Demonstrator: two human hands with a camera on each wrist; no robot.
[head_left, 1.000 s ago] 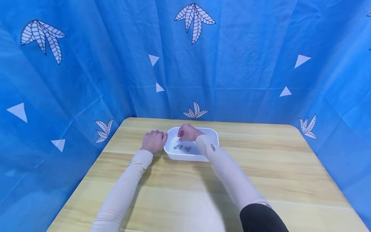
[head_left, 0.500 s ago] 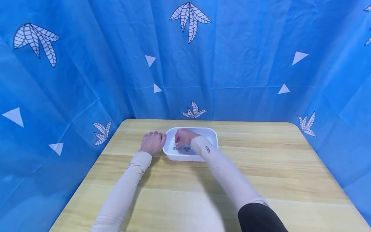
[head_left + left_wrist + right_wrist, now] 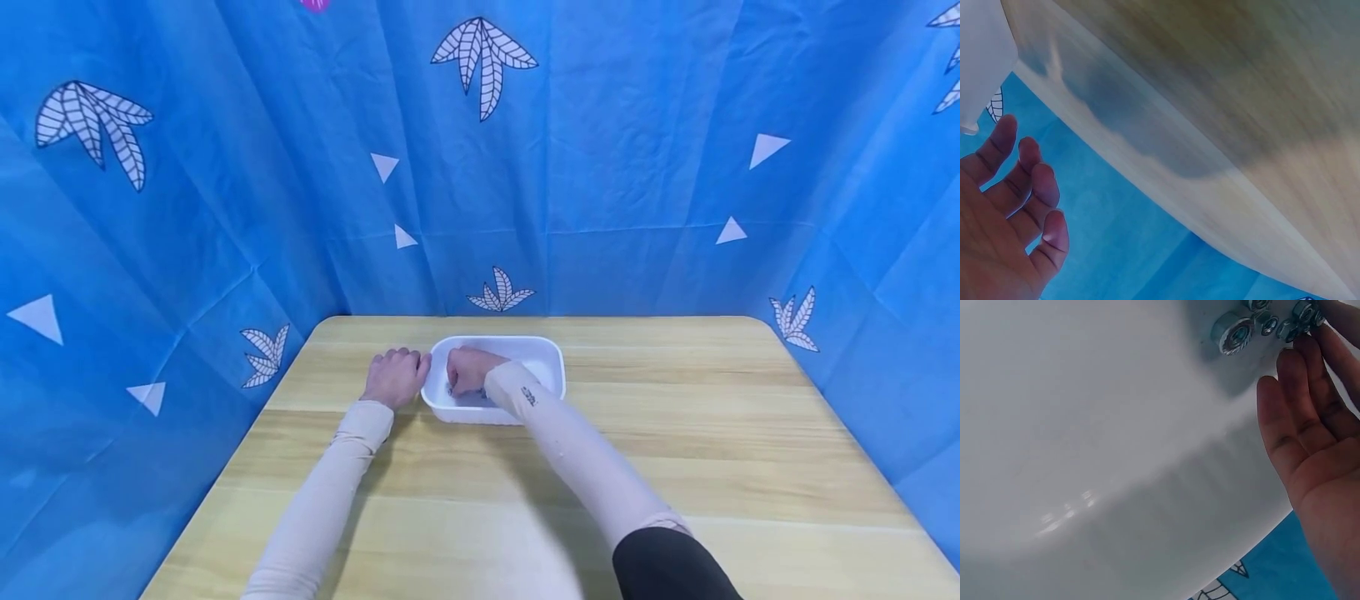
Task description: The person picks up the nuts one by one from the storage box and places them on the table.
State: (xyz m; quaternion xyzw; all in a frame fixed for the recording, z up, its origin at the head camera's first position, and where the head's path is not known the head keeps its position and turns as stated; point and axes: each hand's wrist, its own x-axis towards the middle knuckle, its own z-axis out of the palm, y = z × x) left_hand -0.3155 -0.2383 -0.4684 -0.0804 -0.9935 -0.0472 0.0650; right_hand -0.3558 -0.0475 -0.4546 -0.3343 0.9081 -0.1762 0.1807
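Observation:
A white rectangular tray (image 3: 525, 343) stands near the far edge of the table. My left hand (image 3: 395, 377) is at its left end, the thumb side by the rim. In the left wrist view the fingers (image 3: 1044, 187) are loosely curled and hold nothing; the thumb is out of sight. My right hand (image 3: 471, 369) reaches down inside the tray. Several metal flange nuts lie on its floor, one large nut (image 3: 1233, 332) apart from a cluster of smaller nuts (image 3: 1288, 328). The right fingertips (image 3: 1291, 359) are at that cluster; whether they pinch a nut is hidden.
The wooden table (image 3: 720, 450) extends in front of the tray and to both sides. A blue curtain (image 3: 637, 167) with leaf and triangle prints hangs behind and around it.
My right hand has gone down and slightly toward me inside the tray, onto the nuts, covering most of them in the head view. The left hand keeps its place at the tray's end.

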